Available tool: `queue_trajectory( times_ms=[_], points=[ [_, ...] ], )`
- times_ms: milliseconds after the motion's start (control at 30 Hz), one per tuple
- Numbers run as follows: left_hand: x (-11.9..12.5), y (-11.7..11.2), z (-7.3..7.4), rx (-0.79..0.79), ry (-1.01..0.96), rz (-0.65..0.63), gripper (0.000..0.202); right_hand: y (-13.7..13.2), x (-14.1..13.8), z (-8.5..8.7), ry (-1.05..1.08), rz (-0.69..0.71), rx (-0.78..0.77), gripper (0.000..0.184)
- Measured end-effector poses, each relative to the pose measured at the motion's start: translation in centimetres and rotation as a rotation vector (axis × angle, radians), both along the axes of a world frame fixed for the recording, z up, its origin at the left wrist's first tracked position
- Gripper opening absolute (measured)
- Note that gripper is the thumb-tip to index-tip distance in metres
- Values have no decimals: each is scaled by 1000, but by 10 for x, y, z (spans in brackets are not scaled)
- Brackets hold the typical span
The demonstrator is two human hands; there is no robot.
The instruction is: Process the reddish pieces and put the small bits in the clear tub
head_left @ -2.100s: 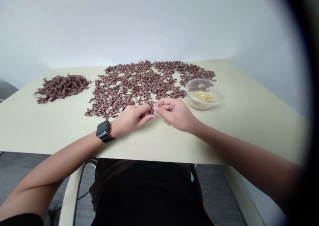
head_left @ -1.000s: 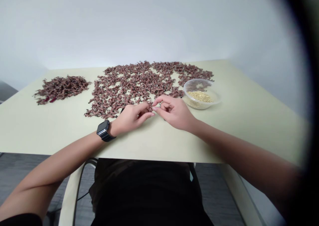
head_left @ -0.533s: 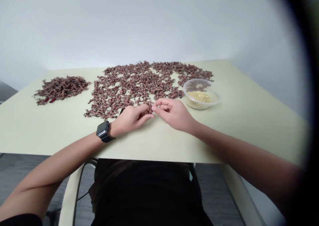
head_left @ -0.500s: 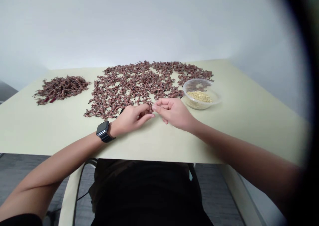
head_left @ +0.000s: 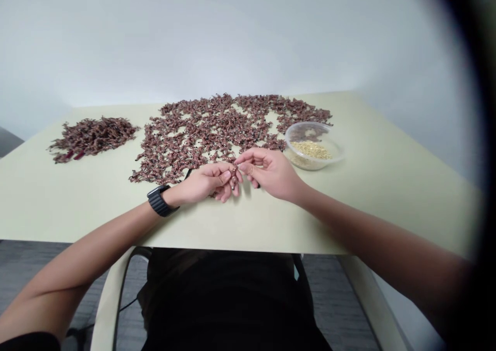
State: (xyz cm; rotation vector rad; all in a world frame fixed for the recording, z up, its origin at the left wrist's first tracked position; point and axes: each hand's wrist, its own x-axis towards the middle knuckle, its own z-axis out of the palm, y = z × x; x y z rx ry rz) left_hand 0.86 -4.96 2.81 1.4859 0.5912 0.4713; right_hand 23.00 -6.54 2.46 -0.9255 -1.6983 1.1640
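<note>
And here we go: our left hand (head_left: 205, 181) and right hand (head_left: 269, 173) are closed in a fingertip pinch on a small dried reddish-brown sprig (head_left: 234, 174), held above the bench (head_left: 77, 198), right by the near edge of the sprig spread (head_left: 201, 134).

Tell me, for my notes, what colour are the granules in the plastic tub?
Pale yellowish tan granules in the clear tub, as the head view shows.

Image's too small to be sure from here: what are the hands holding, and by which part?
The left hand and right hand pinch a small reddish-brown dried sprig between their fingertips; which part is too small to tell.
</note>
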Motion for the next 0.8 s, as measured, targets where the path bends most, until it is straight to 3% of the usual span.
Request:
queue_trajectory(
  times_ms=[200,400,500,633,733,800],
  points=[
    [1,1,-6,-102,-20,100,29,-4,-2,-2,-59,-114,65,28],
    [1,0,-3,25,65,120,38,-6,-7,-4,-112,-159,107,32],
    [2,0,-5,50,82,137,37,-6,-3,8,-127,-270,221,31],
    [1,3,-11,19,72,189,39,9,34,39,-261,-589,462,30],
    [0,5,-13,17,61,228,41,36,82,50,-607,-725,433,32],
    [0,6,-13,20,51,229,41,55,113,45,-868,-691,321,32]
  ],
)
